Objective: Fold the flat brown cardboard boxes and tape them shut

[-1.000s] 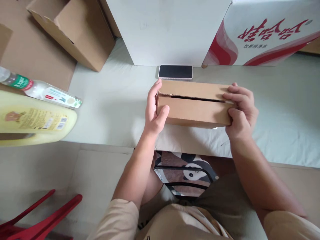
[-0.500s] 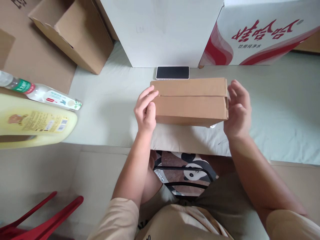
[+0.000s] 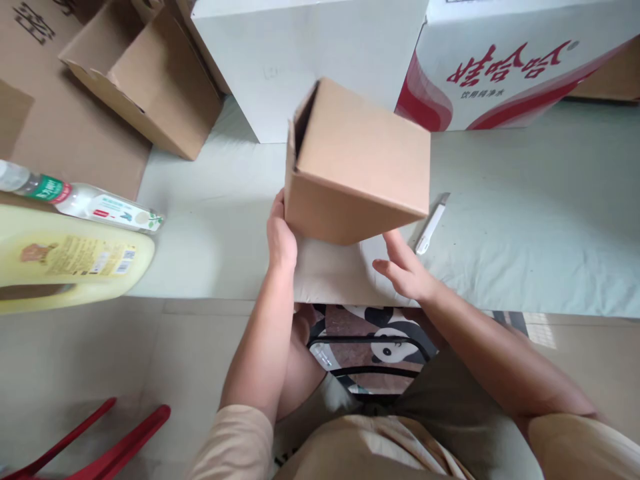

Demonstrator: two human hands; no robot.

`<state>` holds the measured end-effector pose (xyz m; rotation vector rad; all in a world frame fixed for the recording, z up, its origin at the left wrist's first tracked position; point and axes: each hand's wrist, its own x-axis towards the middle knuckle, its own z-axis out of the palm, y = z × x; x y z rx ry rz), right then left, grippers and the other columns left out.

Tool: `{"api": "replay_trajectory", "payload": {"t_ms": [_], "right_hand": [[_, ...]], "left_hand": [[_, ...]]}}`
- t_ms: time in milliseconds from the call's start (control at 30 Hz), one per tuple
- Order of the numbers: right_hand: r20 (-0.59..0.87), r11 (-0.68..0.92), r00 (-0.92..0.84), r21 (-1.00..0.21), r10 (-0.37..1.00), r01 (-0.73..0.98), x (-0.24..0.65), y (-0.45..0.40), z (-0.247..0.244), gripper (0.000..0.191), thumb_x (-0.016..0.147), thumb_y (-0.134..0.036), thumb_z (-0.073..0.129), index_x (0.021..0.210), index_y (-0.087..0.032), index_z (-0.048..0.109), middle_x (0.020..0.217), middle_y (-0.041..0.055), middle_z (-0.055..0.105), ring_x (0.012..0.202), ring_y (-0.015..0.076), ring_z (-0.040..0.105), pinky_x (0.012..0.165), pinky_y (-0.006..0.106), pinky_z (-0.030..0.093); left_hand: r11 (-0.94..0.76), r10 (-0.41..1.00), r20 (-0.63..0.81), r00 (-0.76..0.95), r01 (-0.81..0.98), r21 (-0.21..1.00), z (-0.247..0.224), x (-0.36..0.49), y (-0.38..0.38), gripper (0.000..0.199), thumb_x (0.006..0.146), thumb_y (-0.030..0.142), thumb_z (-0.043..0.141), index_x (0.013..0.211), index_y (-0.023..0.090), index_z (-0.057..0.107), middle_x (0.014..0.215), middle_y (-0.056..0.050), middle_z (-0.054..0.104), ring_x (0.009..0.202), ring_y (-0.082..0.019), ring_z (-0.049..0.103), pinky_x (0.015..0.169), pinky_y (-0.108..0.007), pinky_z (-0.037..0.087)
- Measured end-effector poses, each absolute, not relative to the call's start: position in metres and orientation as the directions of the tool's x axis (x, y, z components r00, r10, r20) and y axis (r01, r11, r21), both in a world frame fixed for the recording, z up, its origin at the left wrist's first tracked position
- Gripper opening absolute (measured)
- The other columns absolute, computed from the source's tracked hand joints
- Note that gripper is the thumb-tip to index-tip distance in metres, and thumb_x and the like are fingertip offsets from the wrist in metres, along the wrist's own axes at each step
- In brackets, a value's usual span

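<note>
The small brown cardboard box (image 3: 360, 160) is tilted above the desk (image 3: 200, 233), toward its front edge — the left hand (image 3: 281, 233) grips its left side. The right hand (image 3: 403, 267) is open, fingers spread, by the box's lower right corner. A white utility knife (image 3: 431, 225) lies on the desk, just right of the box — near that hand.

- Two small brown boxes (image 3: 363, 153) (image 3: 165, 87)
- Two white boxes (image 3: 310, 53) (image 3: 505, 67)
- Two hands (image 3: 283, 233) (image 3: 407, 270)
- Two forearms (image 3: 260, 340) (image 3: 500, 350)
- Two red bars (image 3: 73, 433) (image 3: 127, 440)
- One bottle (image 3: 90, 200)
- One yellow jug (image 3: 75, 260)
- One knife (image 3: 433, 225)
- One cloth (image 3: 525, 233)
- Other brown cardboard (image 3: 65, 127), partly hidden: number unclear
</note>
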<state>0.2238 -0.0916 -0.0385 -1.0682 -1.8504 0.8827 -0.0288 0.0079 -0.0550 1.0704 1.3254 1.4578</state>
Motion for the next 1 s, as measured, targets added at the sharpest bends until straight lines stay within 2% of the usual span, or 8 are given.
{"api": "replay_trajectory", "payload": {"t_ms": [100,233,400,500,633,833,900,1000], "right_hand": [[0.393,0.47,-0.257,-0.735,0.883,0.489,0.22,-0.097,-0.028,0.087,0.1,-0.06,0.053,0.175,-0.035,0.017,0.174,0.0103,0.034,0.165,0.0372,0.029,0.133,0.067,0.028],[0.474,0.514,-0.229,-0.649,0.85,0.561,0.22,-0.102,-0.011,0.086,0.101,-0.059,0.054,0.175,-0.038,0.014,0.181,0.0092,0.019,0.168,0.0404,0.021,0.133,0.068,0.028],[0.503,0.516,-0.228,-0.56,0.833,0.648,0.229,-0.106,0.013,0.071,0.101,-0.057,0.053,0.168,-0.043,0.035,0.172,0.0052,0.045,0.157,0.0423,0.044,0.129,0.07,0.031],[0.511,0.522,-0.229,-0.557,0.829,0.646,0.232,-0.108,0.023,0.067,0.1,-0.054,0.057,0.165,-0.045,0.042,0.168,0.0006,0.051,0.16,0.0411,0.04,0.132,0.068,0.029],[0.496,0.539,-0.253,-0.601,0.83,0.591,0.231,-0.109,0.026,0.066,0.101,-0.046,0.059,0.165,-0.042,0.043,0.17,0.001,0.049,0.16,0.0361,0.043,0.132,0.062,0.036],[0.464,0.493,-0.213,-0.648,0.86,0.581,0.232,-0.106,0.025,0.057,0.103,-0.05,0.054,0.156,-0.03,0.058,0.166,0.0078,0.055,0.159,0.0373,0.045,0.133,0.064,0.034],[0.48,0.492,-0.183,-0.667,0.858,0.559,0.233,-0.104,0.025,0.054,0.105,-0.048,0.052,0.154,-0.027,0.061,0.164,0.0101,0.056,0.157,0.0362,0.048,0.133,0.061,0.036],[0.499,0.497,-0.16,-0.671,0.852,0.551,0.236,-0.101,0.023,0.051,0.105,-0.044,0.051,0.152,-0.026,0.064,0.16,0.0105,0.06,0.153,0.0345,0.053,0.132,0.057,0.04]], "left_hand": [[-0.103,0.965,0.075,-0.25,-0.101,0.99,-0.048,-0.015,0.002,0.063,0.099,0.077,0.039,0.11,0.025,0.072,0.119,-0.006,0.081,0.138,-0.027,0.067,0.116,-0.04,0.057],[-0.162,0.983,0.147,-0.114,-0.139,0.977,-0.047,-0.012,0.0,0.085,0.093,0.092,0.025,0.125,0.027,0.07,0.134,-0.009,0.077,0.149,-0.027,0.059,0.123,-0.042,0.051],[-0.056,0.995,0.043,-0.093,-0.142,0.988,-0.051,-0.015,-0.003,0.079,0.094,0.09,0.03,0.125,0.03,0.071,0.137,-0.007,0.077,0.146,-0.028,0.062,0.122,-0.045,0.054],[0.093,0.994,-0.1,-0.052,-0.128,0.987,-0.052,-0.016,-0.008,0.072,0.097,0.085,0.037,0.116,0.028,0.075,0.126,-0.008,0.081,0.132,-0.032,0.072,0.111,-0.048,0.061],[0.198,0.98,-0.195,0.032,-0.173,0.965,-0.045,-0.012,-0.011,0.063,0.099,0.077,0.047,0.11,0.022,0.076,0.116,-0.012,0.083,0.119,-0.035,0.076,0.106,-0.053,0.062],[0.475,0.865,-0.41,0.291,-0.212,0.854,-0.027,0.008,-0.018,0.055,0.099,0.069,0.052,0.121,0.023,0.074,0.119,-0.01,0.083,0.128,-0.036,0.072,0.114,-0.056,0.058],[0.449,0.87,-0.398,0.292,-0.132,0.884,-0.027,0.013,-0.021,0.057,0.101,0.068,0.048,0.125,0.024,0.074,0.121,-0.009,0.082,0.128,-0.035,0.072,0.113,-0.054,0.059],[0.247,0.943,-0.271,0.195,0.141,0.959,-0.034,0.013,-0.022,0.056,0.103,0.067,0.043,0.12,0.025,0.076,0.118,-0.01,0.083,0.12,-0.034,0.075,0.105,-0.052,0.061]]}}
